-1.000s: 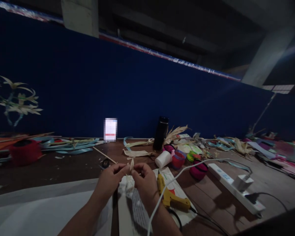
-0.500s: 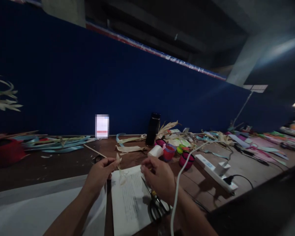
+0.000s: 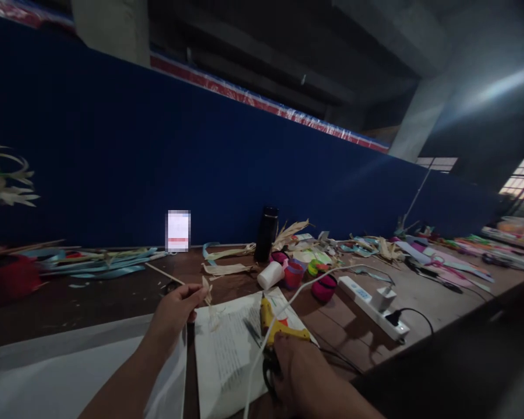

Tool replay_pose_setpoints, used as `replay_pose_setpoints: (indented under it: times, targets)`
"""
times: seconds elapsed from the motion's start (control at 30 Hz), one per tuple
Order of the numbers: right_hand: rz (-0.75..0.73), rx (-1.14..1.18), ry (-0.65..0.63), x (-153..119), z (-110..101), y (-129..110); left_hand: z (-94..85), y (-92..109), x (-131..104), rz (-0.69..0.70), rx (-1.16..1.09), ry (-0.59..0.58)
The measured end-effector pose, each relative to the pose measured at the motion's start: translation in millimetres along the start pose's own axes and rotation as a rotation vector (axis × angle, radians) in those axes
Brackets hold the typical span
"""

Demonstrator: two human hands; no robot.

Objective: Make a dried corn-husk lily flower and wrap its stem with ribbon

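Observation:
My left hand (image 3: 177, 311) is closed in a pinch on a small pale piece of dried husk (image 3: 206, 288), petal-shaped, above the top left of a printed paper (image 3: 231, 343). A thin stick (image 3: 165, 273) runs up to the fingers; I cannot tell whether they hold it. At the right side of the paper, my right hand (image 3: 299, 366) is closed around the handle of a yellow glue gun (image 3: 268, 317), its nozzle pointing away from me. Scissors (image 3: 254, 331) lie on the paper beneath, their handles partly hidden by the hand. A white cable (image 3: 283, 311) crosses in front of the gun.
Beyond the paper lie a white roll (image 3: 271, 275) and small coloured rolls (image 3: 323, 287). A black bottle (image 3: 266, 234) stands near the blue partition (image 3: 201, 151). To the right is a white power strip (image 3: 373, 308) with plugs. White sheets (image 3: 82, 372) cover the left front.
My right hand has moved down and right from near the husk piece and taken hold of the glue gun. The left hand keeps its pinch. The view has shifted slightly.

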State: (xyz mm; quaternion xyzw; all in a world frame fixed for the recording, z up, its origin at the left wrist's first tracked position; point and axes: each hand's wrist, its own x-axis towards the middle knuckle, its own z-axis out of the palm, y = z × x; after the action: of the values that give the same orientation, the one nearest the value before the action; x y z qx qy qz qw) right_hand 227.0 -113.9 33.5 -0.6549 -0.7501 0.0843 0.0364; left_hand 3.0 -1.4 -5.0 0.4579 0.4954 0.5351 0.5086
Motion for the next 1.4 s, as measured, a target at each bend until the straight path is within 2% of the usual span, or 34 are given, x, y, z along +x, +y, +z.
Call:
replay_pose_setpoints:
  times: [0.13, 0.2, 0.27, 0.33, 0.47, 0.57, 0.63, 0.73, 1.0, 1.07, 1.23, 1.4]
  targets:
    - [-0.006, 0.105, -0.032, -5, 0, 10, 1.5, 3, -1, -0.014, -0.029, 0.007]
    - [0.009, 0.232, -0.086, -7, 1, 15, 1.8, 4, 0, -0.006, -0.032, 0.007]
    - [0.007, 0.501, -0.156, -7, 4, 16, 1.6, 4, 0, 0.005, -0.028, 0.002]
    - [-0.004, 0.882, -0.210, -5, 9, 13, 1.1, 3, 0, 0.019, -0.028, -0.005]
    - [-0.007, 1.541, -0.283, 7, 29, -5, 0.4, 3, -1, 0.039, -0.034, 0.013]
    - [0.020, 1.872, -0.261, 21, 51, -21, 0.8, 6, -3, 0.037, -0.066, 0.039]
    - [0.024, 1.990, -0.244, 30, 63, -30, 1.1, 8, -4, 0.040, -0.090, 0.063]
    - [0.004, 2.022, -0.237, 40, 70, -42, 1.0, 11, -4, 0.055, -0.092, 0.093]
    - [-0.022, 2.015, -0.236, 42, 60, -64, 1.0, 13, -6, 0.055, -0.102, 0.127]
    - [-0.008, 1.961, -0.195, 45, 61, -68, 1.0, 14, -6, 0.065, -0.100, 0.140]
    - [0.139, 1.738, -0.047, 54, 70, -71, 1.1, 16, -8, 0.058, -0.101, 0.179]
    - [-0.002, 1.637, -0.070, 53, 69, -69, 1.5, 16, -7, 0.057, -0.133, 0.171]
